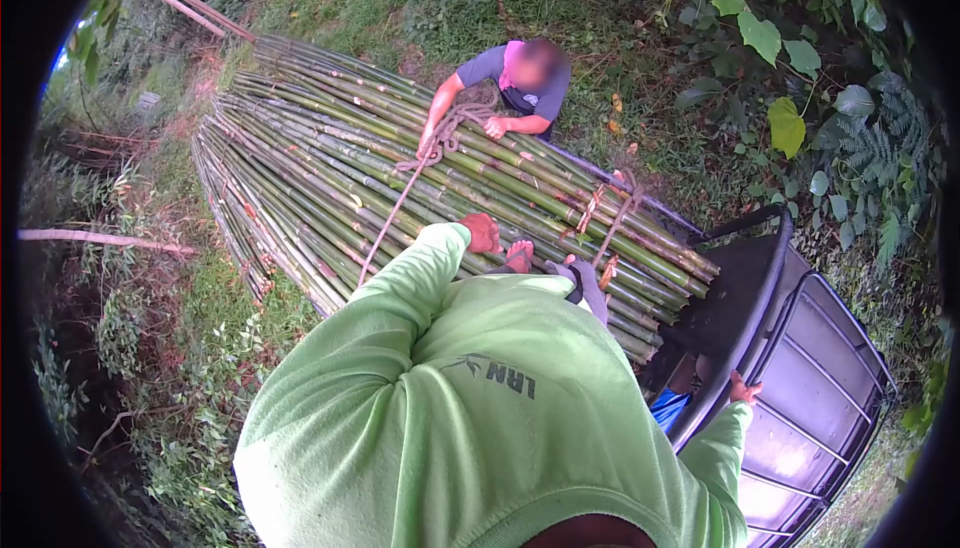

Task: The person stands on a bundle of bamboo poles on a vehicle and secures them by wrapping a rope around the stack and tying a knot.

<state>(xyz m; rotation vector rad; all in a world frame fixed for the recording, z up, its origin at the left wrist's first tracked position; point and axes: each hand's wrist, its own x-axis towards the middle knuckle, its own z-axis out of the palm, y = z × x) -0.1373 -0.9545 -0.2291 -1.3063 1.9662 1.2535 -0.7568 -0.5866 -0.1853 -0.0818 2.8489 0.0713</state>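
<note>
Well, the bundle of long green bamboo poles (330,158) fills the middle, its long axis running from 10 o'clock to 4 o'clock, with the cut ends pointing toward 4 o'clock. At 4 o'clock the right hand (742,388) is clamped around the dark metal truck rail (765,278). A tan rope (395,210) crosses the poles. The left hand (483,231) rests curled on the poles; I cannot tell whether it grips anything.
</note>
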